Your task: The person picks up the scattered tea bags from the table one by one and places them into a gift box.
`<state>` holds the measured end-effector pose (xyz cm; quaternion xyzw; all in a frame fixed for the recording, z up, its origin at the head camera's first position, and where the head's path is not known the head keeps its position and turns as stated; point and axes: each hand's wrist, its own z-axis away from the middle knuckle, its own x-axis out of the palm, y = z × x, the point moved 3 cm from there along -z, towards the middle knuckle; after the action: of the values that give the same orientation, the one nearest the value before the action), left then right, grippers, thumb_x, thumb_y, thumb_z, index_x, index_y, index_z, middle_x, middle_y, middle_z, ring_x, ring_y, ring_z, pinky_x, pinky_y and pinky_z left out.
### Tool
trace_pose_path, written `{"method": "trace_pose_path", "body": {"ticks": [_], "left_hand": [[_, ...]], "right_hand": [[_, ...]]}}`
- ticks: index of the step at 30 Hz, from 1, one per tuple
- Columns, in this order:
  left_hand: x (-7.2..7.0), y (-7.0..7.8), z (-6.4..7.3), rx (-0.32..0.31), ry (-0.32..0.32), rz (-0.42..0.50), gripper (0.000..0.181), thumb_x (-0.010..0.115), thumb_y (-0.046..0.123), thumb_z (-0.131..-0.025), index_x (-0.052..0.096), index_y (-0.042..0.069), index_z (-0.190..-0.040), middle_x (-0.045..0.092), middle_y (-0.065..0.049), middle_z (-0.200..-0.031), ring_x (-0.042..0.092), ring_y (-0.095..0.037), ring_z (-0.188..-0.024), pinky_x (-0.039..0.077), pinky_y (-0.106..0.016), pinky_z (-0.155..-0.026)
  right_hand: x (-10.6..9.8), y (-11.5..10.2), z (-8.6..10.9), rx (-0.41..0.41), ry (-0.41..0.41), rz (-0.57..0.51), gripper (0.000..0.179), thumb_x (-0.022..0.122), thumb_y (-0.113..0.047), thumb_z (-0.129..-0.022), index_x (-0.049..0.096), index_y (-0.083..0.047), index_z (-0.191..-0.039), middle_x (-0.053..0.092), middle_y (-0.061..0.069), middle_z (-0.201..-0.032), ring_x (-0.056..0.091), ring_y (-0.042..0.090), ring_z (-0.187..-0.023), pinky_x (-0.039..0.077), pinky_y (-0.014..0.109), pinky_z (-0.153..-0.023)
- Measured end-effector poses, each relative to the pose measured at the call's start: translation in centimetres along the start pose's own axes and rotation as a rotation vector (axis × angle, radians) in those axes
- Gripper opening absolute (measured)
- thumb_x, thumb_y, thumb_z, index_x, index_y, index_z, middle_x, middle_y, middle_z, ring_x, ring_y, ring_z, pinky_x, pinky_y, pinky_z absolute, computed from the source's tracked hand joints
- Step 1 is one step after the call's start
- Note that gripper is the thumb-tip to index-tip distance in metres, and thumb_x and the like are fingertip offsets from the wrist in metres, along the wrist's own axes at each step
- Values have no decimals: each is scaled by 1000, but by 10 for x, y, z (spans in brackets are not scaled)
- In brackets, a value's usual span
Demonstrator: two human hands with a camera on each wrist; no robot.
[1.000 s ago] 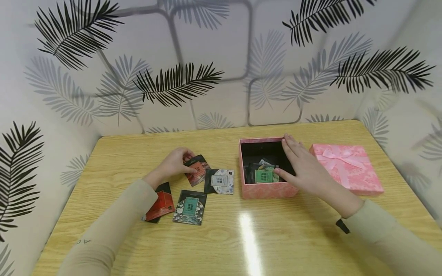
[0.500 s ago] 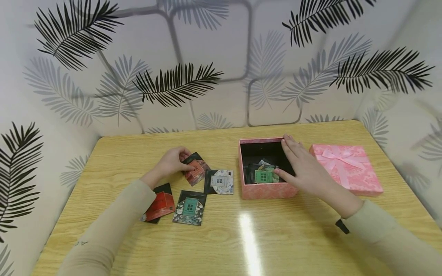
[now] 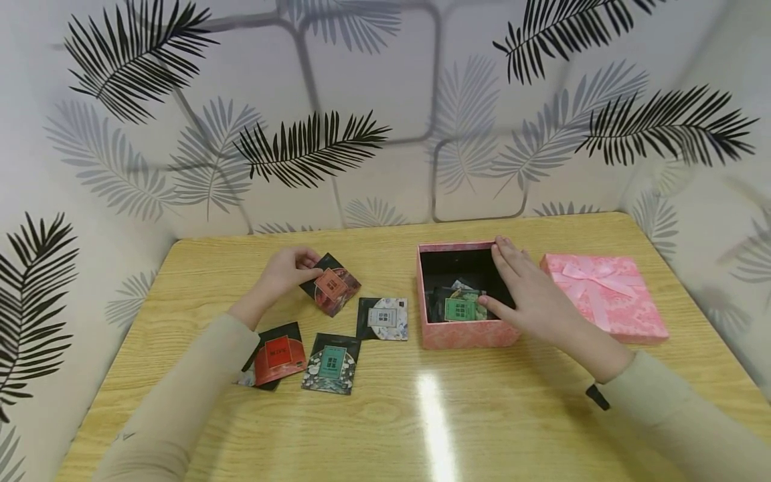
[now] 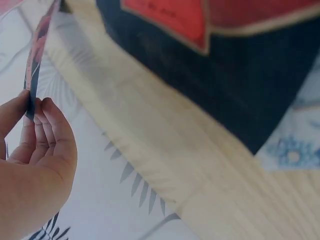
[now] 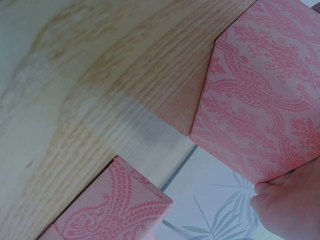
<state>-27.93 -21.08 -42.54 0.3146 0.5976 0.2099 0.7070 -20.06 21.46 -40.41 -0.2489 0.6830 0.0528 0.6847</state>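
Note:
My left hand (image 3: 280, 276) pinches a black-and-red flat sachet (image 3: 338, 289) between thumb and fingers. In the left wrist view that sachet (image 4: 39, 55) shows nearly edge-on. Below it on the table lie a white-and-black sachet (image 3: 388, 318), a sachet with a teal label (image 3: 331, 365) and a red sachet (image 3: 283, 355) overlapping others. My right hand (image 3: 533, 298) rests on the right rim of a pink box (image 3: 466, 335), its fingers extended and its thumb over the opening. Inside, a green-labelled sachet (image 3: 460, 309) lies on others against the black lining.
The pink lid (image 3: 602, 294) with a ribbon bow lies to the right of the box, behind my right forearm. A wooden table (image 3: 385, 428) carries everything. Leaf-patterned covering (image 3: 373, 80) rises behind and at both sides.
My left hand has moved up and left with the black-and-red sachet, away from the white-and-black one. More of the red sachet pile now shows. My right hand stays on the box.

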Motion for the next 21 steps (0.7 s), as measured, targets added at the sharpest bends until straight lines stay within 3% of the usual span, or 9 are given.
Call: {"method": "trace_pose_path", "body": {"ticks": [10,13,17,21], "left_hand": [[-28,7,4,-32,62,139,24,62,14,-108,66,-4,-124,66,-18,-119,62,-31,-112,51,-33,-89],[-35,13,4,-35,72,158,26,62,15,-108,66,-5,-125,66,-21,-125,63,-32,-115,54,-35,-92],[-40,25,4,-39,65,206,29,65,14,-107,67,-8,-126,67,-20,-127,68,-12,-99,62,-32,-93],[-43,38,3,-33,61,257,27,69,12,-104,70,-8,-123,72,-11,-115,66,4,-79,65,-25,-85]], "right_hand": [[0,1,-1,13,-8,7,96,60,-52,-105,13,1,-169,11,20,-179,13,41,-166,15,70,-130],[-1,0,-1,14,-14,13,95,60,-52,-105,14,2,-169,11,21,-178,14,41,-165,16,69,-130],[-2,-1,-1,9,-13,16,95,60,-52,-105,14,3,-168,11,21,-178,14,42,-165,18,68,-130],[-1,0,0,2,-10,18,96,59,-55,-105,15,3,-168,12,22,-178,15,42,-165,20,67,-130]]}}
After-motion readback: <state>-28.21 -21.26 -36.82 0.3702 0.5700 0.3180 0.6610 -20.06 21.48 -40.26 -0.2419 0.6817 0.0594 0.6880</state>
